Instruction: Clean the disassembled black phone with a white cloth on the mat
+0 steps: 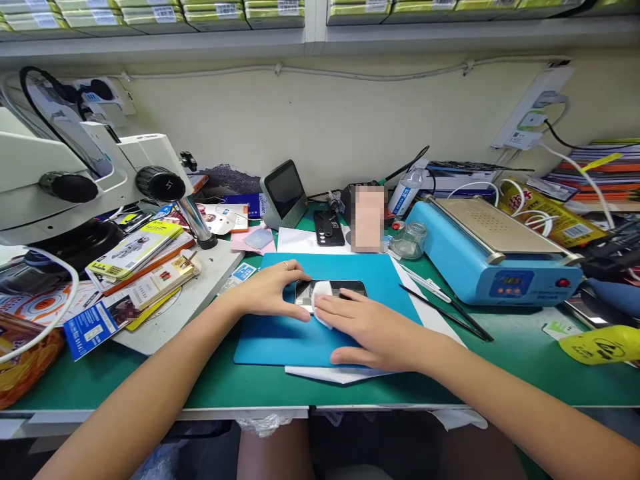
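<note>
A smartphone (303, 293) lies flat and sideways on a blue mat (280, 343), reflections showing on its glass. My left hand (270, 290) grips its left end, with the thumb at the near edge and the fingers at the far edge. Under the fingertips of my right hand (375, 330) is a white wipe (321, 291), pressed onto the middle of the glass. My right thumb rests apart on the mat. The right part of the phone is partly covered by my right fingers.
Right of the mat lie tweezers (445, 310) and a blue heating plate machine (505, 267). A glass jar (410, 241), a black phone back (329, 228) and a smart display (285, 193) stand or lie behind. On the left are a microscope (100, 173) and stacked boxes (140, 250).
</note>
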`<move>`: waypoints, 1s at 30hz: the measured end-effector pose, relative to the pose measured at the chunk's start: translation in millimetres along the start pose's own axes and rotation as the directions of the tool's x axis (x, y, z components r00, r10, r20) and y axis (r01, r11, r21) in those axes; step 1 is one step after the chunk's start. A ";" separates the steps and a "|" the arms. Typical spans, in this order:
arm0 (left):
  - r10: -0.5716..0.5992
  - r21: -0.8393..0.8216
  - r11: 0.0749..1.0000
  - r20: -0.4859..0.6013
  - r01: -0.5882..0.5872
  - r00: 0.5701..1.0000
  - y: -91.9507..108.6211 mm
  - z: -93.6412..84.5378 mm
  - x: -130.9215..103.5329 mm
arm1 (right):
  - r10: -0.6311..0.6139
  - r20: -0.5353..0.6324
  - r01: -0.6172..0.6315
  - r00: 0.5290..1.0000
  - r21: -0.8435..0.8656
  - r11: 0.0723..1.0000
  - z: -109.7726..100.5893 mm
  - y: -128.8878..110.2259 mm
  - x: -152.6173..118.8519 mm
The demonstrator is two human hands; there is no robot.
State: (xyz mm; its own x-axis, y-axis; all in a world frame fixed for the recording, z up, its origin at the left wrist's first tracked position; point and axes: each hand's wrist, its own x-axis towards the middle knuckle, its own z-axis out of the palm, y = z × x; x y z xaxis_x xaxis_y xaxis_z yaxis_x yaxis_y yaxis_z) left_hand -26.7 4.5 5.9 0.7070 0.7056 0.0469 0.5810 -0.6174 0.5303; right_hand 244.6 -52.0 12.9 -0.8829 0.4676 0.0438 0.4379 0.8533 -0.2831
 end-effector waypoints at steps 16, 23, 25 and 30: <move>-0.038 0.007 0.999 0.035 0.038 0.999 6.5 -2.7 -0.1 | 0.127 -0.138 -0.140 0.982 -0.083 0.987 -6.0 28.0 -26.5; -0.038 0.039 0.999 0.038 0.037 0.999 6.9 -2.1 -1.1 | 0.121 -0.169 -0.135 0.978 -0.074 0.988 -2.2 20.1 -47.1; -0.036 0.034 0.999 0.037 0.034 0.999 6.4 -1.6 -0.8 | 0.094 -0.142 -0.103 0.985 -0.056 0.993 -2.2 13.6 -36.7; -0.022 0.023 1.000 0.035 0.021 0.999 3.6 0.2 0.0 | -0.010 -0.080 0.006 0.997 -0.059 0.998 0.3 -1.6 5.8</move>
State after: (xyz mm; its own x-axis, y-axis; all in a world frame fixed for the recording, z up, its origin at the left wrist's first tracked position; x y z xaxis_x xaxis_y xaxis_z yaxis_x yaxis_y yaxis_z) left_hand -24.5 2.2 7.7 0.7080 0.7062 0.0054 0.6050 -0.6104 0.5113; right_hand 238.7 -50.7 13.4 -0.8710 0.4757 0.1230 0.4423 0.8681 -0.2256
